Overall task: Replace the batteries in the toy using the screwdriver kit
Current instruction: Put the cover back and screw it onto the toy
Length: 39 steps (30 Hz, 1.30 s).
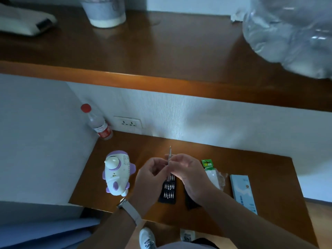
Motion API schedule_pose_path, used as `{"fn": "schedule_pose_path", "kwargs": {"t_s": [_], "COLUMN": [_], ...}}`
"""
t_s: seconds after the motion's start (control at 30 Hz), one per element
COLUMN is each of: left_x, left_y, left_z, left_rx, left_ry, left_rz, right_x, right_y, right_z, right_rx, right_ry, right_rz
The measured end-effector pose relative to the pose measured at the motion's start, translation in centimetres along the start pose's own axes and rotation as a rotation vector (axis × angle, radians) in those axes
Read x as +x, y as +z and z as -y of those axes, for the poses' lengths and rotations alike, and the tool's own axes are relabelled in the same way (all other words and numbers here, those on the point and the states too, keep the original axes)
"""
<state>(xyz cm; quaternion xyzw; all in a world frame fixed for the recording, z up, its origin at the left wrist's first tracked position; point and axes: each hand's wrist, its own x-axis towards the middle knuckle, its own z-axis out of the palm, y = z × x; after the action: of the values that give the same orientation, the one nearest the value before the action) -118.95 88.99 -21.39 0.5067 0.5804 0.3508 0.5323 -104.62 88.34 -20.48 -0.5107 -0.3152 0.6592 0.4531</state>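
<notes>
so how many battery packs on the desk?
1: the green-topped battery pack lies just right of the right hand, left of the blue box. It and the left hand hold the screwdriver and could hide another.

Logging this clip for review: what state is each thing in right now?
screwdriver: held off the desk, tip pointing away from the person
left hand: pinching the screwdriver
right hand: gripping the screwdriver
bit case: open, bits in their slots
toy: on the desk, untouched
battery pack: lying on the desk, seal unclear
bottle: upright, cap on
blue box: lying flat
</notes>
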Motion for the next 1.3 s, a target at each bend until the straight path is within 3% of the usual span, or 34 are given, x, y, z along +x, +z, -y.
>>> {"fn": "schedule_pose_path", "kwargs": {"t_s": [0.2, 0.4, 0.63, 0.8, 0.97, 1.3], "left_x": [-1.4, -2.0, -1.9, -1.7, -1.9, -2.1], "left_y": [-1.6, -4.6, -6.1, -7.5, -8.1, -8.2], "left_z": [-3.2, -5.7, -6.3, -5.9, -5.8, -6.7], "left_rx": [0.136, 0.11, -0.05, -0.182, -0.164, -0.111], "left_ry": [0.152, 0.189, 0.006, -0.127, -0.126, -0.021], "left_rz": [-0.062, 0.003, 0.06, 0.136, 0.164, -0.054], "right_x": [-0.8, -1.1, -1.8, -2.1, -2.4, -2.9], "right_y": [2.5, 3.3, 4.4, 4.8, 5.3, 4.9], "right_z": [2.1, 3.1, 4.7, 5.0, 4.5, 5.0], "right_rx": [-0.051, -0.166, -0.678, -0.828, -0.791, -0.862], "right_ry": [-0.119, -0.209, -0.453, -0.579, -0.58, -0.524], "right_rz": [0.006, 0.052, 0.092, 0.096, 0.105, 0.16]}}
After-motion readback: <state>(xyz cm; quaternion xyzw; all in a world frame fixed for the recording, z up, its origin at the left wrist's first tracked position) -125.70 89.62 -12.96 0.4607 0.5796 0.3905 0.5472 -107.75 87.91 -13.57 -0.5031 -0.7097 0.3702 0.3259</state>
